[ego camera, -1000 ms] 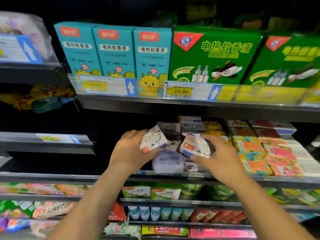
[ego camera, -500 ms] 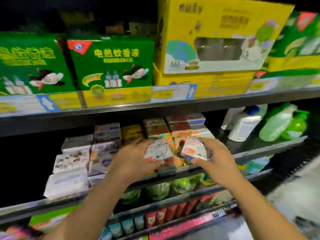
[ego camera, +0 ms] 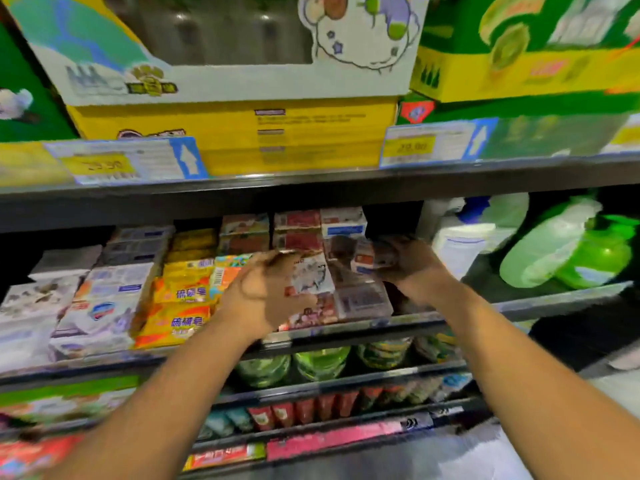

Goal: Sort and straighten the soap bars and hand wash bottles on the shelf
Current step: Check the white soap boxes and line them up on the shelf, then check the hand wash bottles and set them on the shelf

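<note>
While both hands hover at the middle stacks (ego camera: 187, 299), the left hand (ego camera: 263, 292) grips a white soap bar (ego camera: 311, 275); the right hand (ego camera: 412, 263) pinches a second bar (ego camera: 369, 258) just right; sorting, I'd say; next, each needs its matching stack, set square.

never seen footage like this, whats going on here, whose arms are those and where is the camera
There is no machine here. A person is working with bare hands, and the single picture comes from a camera worn on their head, looking forward and down. So the two arms reaching in from below are their own. They face a shop shelf stacked with wrapped soap bars: yellow soap packs in the middle and pale soap packs further left. At the right end, green bottles and a white bottle sit tilted. The left hand grips a white soap pack. The right hand pinches a second soap pack, though motion blur hides its detail.
</note>
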